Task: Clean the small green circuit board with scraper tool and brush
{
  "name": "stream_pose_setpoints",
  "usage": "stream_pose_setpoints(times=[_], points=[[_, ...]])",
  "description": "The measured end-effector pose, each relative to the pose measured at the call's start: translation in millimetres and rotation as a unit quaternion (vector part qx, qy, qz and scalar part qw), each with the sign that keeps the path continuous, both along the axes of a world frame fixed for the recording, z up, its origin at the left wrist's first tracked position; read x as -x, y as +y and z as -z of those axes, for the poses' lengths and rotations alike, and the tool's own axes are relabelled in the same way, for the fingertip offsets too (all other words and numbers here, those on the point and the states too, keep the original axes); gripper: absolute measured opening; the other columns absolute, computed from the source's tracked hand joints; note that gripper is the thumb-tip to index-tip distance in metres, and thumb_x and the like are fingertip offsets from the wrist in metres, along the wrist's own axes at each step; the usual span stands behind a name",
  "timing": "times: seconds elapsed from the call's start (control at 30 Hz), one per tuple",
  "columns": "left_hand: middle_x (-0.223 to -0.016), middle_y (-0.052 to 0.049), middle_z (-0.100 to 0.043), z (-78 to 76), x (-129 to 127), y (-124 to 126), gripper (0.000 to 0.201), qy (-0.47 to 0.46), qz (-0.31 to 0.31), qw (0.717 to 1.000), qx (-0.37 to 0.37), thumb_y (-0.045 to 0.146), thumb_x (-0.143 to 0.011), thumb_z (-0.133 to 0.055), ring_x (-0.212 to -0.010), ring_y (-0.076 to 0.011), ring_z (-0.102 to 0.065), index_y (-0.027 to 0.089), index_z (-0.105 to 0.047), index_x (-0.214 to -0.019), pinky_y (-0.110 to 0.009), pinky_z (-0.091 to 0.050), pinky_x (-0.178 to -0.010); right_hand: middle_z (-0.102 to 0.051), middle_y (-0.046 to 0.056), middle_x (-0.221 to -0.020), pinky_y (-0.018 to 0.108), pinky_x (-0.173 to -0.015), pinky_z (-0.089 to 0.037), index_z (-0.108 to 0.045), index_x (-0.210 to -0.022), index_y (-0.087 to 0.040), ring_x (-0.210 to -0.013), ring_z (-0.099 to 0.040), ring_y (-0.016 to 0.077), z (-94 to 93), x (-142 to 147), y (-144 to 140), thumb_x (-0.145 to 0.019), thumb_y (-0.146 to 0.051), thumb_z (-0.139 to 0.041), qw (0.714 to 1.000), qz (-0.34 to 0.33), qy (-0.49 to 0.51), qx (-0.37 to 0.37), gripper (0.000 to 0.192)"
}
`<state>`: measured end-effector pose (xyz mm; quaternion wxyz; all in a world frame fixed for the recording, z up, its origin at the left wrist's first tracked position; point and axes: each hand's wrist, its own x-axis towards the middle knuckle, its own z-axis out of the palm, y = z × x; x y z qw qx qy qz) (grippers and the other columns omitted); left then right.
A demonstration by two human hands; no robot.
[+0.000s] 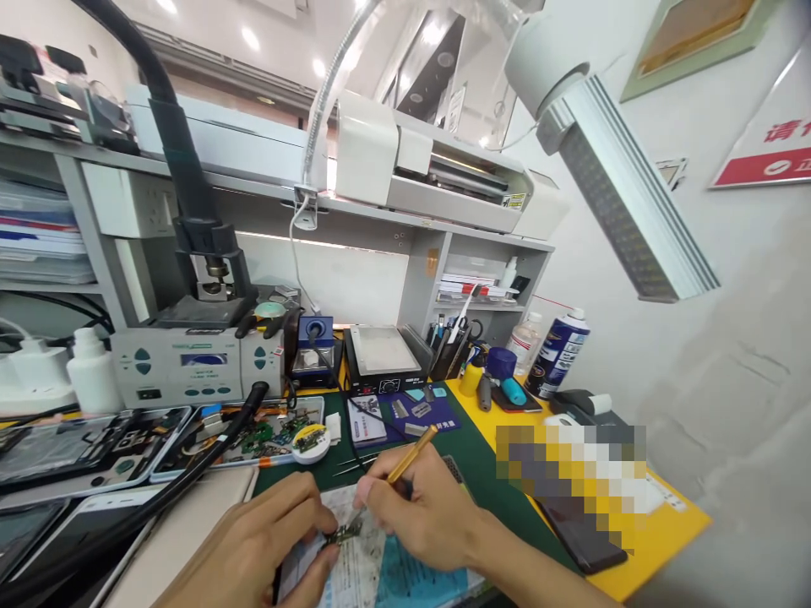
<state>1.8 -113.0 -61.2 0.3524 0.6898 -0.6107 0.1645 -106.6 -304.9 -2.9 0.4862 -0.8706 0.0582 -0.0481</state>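
Pen-style grip of the right hand (431,515) holds one gold-handled tool (405,460), tip down on one small circuit board (345,534) that the left hand (266,540) pinches between curled fingers. Both hands lie low at the near edge of the green bench (481,473), over one printed sheet (373,574), wrists angled inward.

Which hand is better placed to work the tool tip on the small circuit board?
Right hand: it grips the gold-handled tool, while the left hand pins the small circuit board.
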Motion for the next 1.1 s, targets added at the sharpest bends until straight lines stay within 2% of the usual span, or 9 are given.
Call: stream_pose_setpoints(times=[0.07, 0.27, 0.47, 0.63, 0.73, 0.93, 1.1], points=[[-0.081, 0.0, -0.064, 3.4, -2.4, -2.7, 0.009, -0.013, 0.015, 1.0, 0.023, 0.02, -0.09, -0.057, -0.068, -0.014, -0.067, 0.025, -0.063, -0.095, -0.019, -0.051, -0.059, -0.051, -0.002, -0.055, 0.02, -0.047, -0.033, -0.072, -0.077, -0.011, -0.049, -0.045, 0.008, -0.2, -0.7, -0.7, -0.091, -0.038, -0.059, 1.0, 0.003, 0.008, -0.015, 0.033], [-0.082, 0.0, -0.064, 6.1, -5.6, -4.0, 0.01, -0.028, 0.018, 0.999, 0.015, 0.019, -0.091, -0.058, -0.069, -0.0143, -0.067, 0.026, -0.063, -0.097, -0.018, -0.05, -0.059, -0.047, -0.002, -0.053, 0.02, -0.048, -0.036, -0.074, -0.079, -0.01, -0.049, -0.044, 0.0083, -1.6, -1.0, -1.5, -0.093, -0.045, -0.057, 1.0, 0.0, 0.008, -0.021, 0.042], [-0.082, 0.0, -0.064, 6.3, -5.5, -4.3, 0.012, -0.038, 0.021, 0.999, 0.018, 0.018, -0.092, -0.055, -0.068, -0.0144, -0.067, 0.026, -0.062, -0.098, -0.02, -0.048, -0.057, -0.054, 0.001, -0.057, 0.02, -0.049, -0.038, -0.074, -0.082, -0.009, -0.051, -0.049, 0.0089, -1.7, 0.2, 0.0, -0.096, -0.051, -0.052, 1.0, -0.011, 0.004, -0.021, 0.049], [-0.081, 0.001, -0.064, 4.4, -3.7, -3.3, 0.011, -0.033, 0.025, 0.999, 0.026, 0.017, -0.091, -0.056, -0.068, -0.0139, -0.067, 0.026, -0.062, -0.097, -0.02, -0.048, -0.057, -0.05, -0.002, -0.056, 0.018, -0.047, -0.029, -0.07, -0.073, -0.012, -0.051, -0.041, 0.0064, -6.3, -1.9, 2.7, -0.091, -0.041, -0.06, 0.998, -0.027, -0.025, 0.046, 0.035], [-0.081, 0.002, -0.063, 0.4, -0.9, -2.4, 0.012, -0.016, 0.025, 0.999, 0.019, 0.016, -0.092, -0.056, -0.069, -0.0138, -0.067, 0.025, -0.062, -0.096, -0.021, -0.049, -0.061, -0.049, -0.003, -0.058, 0.017, -0.048, -0.028, -0.067, -0.07, -0.013, -0.053, -0.04, 0.0056, -7.8, -1.3, 2.6, -0.09, -0.037, -0.06, 0.996, -0.042, -0.032, 0.069, 0.032], [-0.09, -0.002, -0.064, -15.1, 9.0, 2.9, 0.013, 0.047, 0.008, 0.998, -0.038, 0.018, -0.095, -0.053, -0.08, -0.0177, -0.066, 0.024, -0.064, -0.098, -0.026, -0.049, -0.066, -0.054, -0.001, -0.056, 0.02, -0.051, -0.032, -0.069, -0.07, -0.012, -0.053, -0.048, 0.0077, -6.1, 1.5, 0.9, -0.098, -0.051, -0.05, 0.997, -0.034, -0.023, 0.059, 0.052], [-0.093, -0.004, -0.064, -24.9, 12.2, 6.7, 0.015, 0.089, 0.001, 0.991, -0.101, 0.017, -0.095, -0.053, -0.084, -0.0204, -0.065, 0.022, -0.066, -0.099, -0.031, -0.049, -0.07, -0.055, 0.0, -0.055, 0.022, -0.053, -0.034, -0.072, -0.07, -0.012, -0.053, -0.051, 0.009, -4.9, 0.4, 0.9, -0.097, -0.059, -0.048, 0.996, -0.042, -0.023, 0.075, 0.06]])
